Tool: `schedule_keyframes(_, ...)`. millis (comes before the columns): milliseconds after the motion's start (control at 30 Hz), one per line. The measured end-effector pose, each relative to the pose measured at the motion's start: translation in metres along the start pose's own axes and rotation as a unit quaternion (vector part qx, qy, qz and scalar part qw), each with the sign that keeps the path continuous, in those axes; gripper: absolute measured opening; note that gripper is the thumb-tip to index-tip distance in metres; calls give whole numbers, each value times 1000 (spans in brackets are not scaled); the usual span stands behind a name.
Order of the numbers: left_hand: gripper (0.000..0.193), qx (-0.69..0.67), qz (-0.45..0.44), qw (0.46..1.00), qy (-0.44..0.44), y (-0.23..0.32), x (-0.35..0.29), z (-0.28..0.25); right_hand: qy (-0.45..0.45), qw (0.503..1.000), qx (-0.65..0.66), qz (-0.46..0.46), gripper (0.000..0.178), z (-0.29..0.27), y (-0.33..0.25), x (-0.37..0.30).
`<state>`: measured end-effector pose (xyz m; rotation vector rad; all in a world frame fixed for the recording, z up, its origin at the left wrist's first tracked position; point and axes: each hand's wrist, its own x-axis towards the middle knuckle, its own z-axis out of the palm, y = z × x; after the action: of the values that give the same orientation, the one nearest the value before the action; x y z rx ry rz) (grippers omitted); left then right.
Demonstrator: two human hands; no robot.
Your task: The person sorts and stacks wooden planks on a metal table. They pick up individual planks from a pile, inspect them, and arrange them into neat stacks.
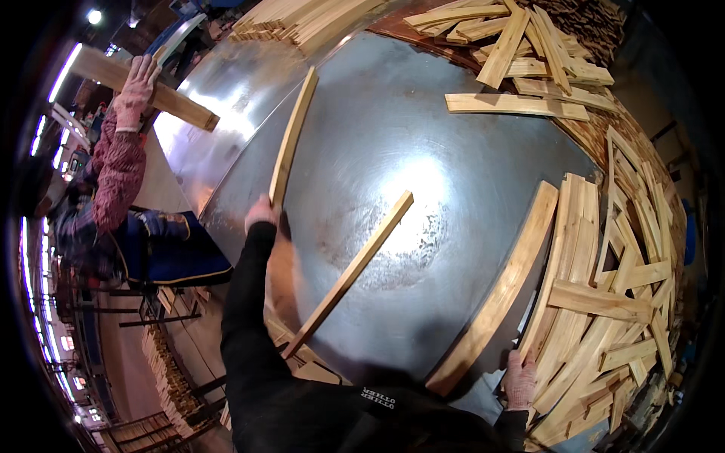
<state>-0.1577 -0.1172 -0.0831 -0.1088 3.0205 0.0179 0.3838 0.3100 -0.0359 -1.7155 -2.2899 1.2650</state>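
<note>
My left hand is closed round the near end of a wooden slat, which points away from me over the metal table. At the lower right, my gloved right hand grips the near end of another slat, at the left edge of a stack. Between my hands, one narrow slat lies slantwise on the table, its near end by my left arm. A wider, slightly curved board rests left of the stack, touched by neither hand.
The shiny metal table spreads before me. Loose slats lie heaped at the far right, with more along the right side. Slats are stacked at the far left. A co-worker's gloved hand holds a board there.
</note>
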Motion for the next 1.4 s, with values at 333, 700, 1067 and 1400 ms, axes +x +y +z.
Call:
schedule_keyframes(333,55,-706,214,673,-45,293,76,-106,-154,986,7,-64,66,40,-34,30)
schedule_keyframes(700,109,-103,415,891,-152,275,-393,32,-75,994,80,-6,60,30,-52,24)
schedule_keyframes(1067,43,-620,34,670,-407,228,-385,60,51,962,-82,-256,60,29,-95,47)
schedule_keyframes(1400,35,-609,25,657,-445,233,-395,54,-4,934,354,-37,63,-2,-114,157)
